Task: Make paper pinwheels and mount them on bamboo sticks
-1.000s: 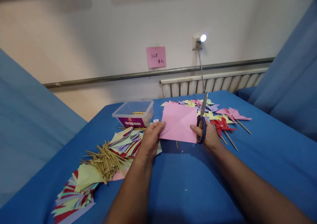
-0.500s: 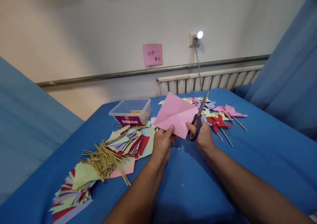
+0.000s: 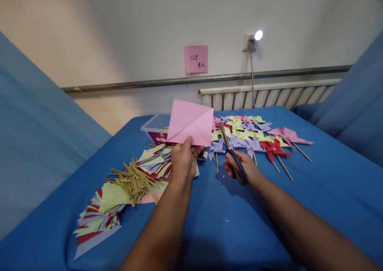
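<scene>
My left hand [image 3: 184, 159] pinches a pink paper square [image 3: 191, 121] by its lower edge, thumb in front. Crease lines run across the sheet. In my right hand [image 3: 243, 168] is a pair of scissors [image 3: 228, 145] with dark blue handles, its blades pointing up and slightly left. The blades look closed and stand apart from the paper, to its right. Behind the scissors lie several finished paper pinwheels on sticks, among them a red pinwheel [image 3: 273, 148] and a large pink pinwheel [image 3: 289, 135].
A clear plastic box [image 3: 154, 129] stands behind the paper. Loose sticks [image 3: 133, 183] lie to the left, between a stack of coloured paper [image 3: 155, 161] and a fanned stack [image 3: 97, 219]. Everything rests on a blue cloth [image 3: 269, 231]. A radiator [image 3: 269, 97] is behind.
My left hand has turned the pink paper and moved it left, away from my right hand. The scissors have dropped lower. The view has shifted slightly left.
</scene>
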Demonstrator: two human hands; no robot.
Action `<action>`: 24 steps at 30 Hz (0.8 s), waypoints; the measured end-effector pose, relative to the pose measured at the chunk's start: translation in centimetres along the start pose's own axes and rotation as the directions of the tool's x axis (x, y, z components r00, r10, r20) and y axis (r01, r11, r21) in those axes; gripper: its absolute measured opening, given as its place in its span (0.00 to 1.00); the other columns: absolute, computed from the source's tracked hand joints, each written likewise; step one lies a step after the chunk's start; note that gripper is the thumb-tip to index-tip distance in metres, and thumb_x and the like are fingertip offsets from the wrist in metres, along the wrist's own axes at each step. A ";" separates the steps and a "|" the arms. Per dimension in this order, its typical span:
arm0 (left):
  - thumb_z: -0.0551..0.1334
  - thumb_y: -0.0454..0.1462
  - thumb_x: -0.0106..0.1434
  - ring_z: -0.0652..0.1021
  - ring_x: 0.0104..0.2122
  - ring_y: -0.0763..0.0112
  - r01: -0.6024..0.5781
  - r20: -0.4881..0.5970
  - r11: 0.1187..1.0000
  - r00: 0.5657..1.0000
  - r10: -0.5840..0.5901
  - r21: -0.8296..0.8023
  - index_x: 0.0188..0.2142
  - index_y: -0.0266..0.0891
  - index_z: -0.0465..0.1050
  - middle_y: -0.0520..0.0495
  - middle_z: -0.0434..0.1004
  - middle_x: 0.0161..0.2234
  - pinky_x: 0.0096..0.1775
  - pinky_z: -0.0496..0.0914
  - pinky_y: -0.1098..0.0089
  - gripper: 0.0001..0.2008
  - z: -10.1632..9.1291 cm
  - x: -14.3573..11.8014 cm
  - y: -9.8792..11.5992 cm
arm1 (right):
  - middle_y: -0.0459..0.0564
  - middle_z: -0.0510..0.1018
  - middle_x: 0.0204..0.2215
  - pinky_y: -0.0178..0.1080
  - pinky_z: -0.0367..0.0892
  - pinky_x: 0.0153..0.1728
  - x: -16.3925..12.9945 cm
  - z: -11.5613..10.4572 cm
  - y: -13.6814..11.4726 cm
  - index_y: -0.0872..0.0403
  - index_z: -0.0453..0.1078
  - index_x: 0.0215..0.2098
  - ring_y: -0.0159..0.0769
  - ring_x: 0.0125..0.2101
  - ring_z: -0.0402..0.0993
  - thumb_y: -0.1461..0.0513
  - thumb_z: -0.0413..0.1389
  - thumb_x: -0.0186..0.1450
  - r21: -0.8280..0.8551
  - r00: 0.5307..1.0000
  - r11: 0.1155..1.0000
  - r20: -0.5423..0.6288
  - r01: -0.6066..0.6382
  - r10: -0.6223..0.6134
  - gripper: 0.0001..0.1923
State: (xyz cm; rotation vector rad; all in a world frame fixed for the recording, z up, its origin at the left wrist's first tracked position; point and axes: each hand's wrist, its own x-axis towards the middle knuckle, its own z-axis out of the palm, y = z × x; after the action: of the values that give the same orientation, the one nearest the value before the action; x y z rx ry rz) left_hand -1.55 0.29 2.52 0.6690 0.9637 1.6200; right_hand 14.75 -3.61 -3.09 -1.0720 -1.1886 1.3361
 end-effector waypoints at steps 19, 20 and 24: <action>0.63 0.37 0.59 0.80 0.30 0.69 -0.036 0.010 0.999 0.999 0.036 0.017 0.36 0.34 0.69 0.44 0.78 0.33 0.35 0.75 0.66 0.09 -0.3 -0.2 1.1 | 0.44 0.72 0.20 0.31 0.59 0.18 -1.3 0.8 0.3 0.55 0.64 0.28 0.27 0.17 0.68 0.47 0.53 0.63 -0.239 0.964 0.971 0.262 0.015 0.050 0.20; 0.63 0.37 0.59 0.80 0.30 0.69 -0.036 0.008 0.999 0.999 0.036 0.016 0.36 0.33 0.70 0.44 0.79 0.33 0.35 0.75 0.66 0.09 -0.3 -0.2 1.1 | 0.44 0.72 0.21 0.31 0.59 0.18 -1.2 0.8 0.4 0.55 0.64 0.28 0.27 0.17 0.68 0.47 0.53 0.63 -0.236 0.963 0.972 0.265 0.011 0.053 0.20; 0.63 0.37 0.59 0.80 0.29 0.69 -0.038 -0.005 0.999 0.999 0.038 0.000 0.36 0.33 0.69 0.44 0.79 0.32 0.34 0.75 0.66 0.08 -0.2 -0.1 1.1 | 0.44 0.72 0.21 0.30 0.59 0.17 -1.2 0.8 0.6 0.55 0.64 0.28 0.27 0.17 0.68 0.47 0.54 0.62 -0.239 0.958 0.971 0.275 -0.015 0.083 0.20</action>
State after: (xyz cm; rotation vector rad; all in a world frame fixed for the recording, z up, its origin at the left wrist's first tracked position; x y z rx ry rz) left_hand -2.27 0.03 3.36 0.6866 0.9595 1.6560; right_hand 14.03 -4.85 -3.65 -1.1058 -1.5733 1.4491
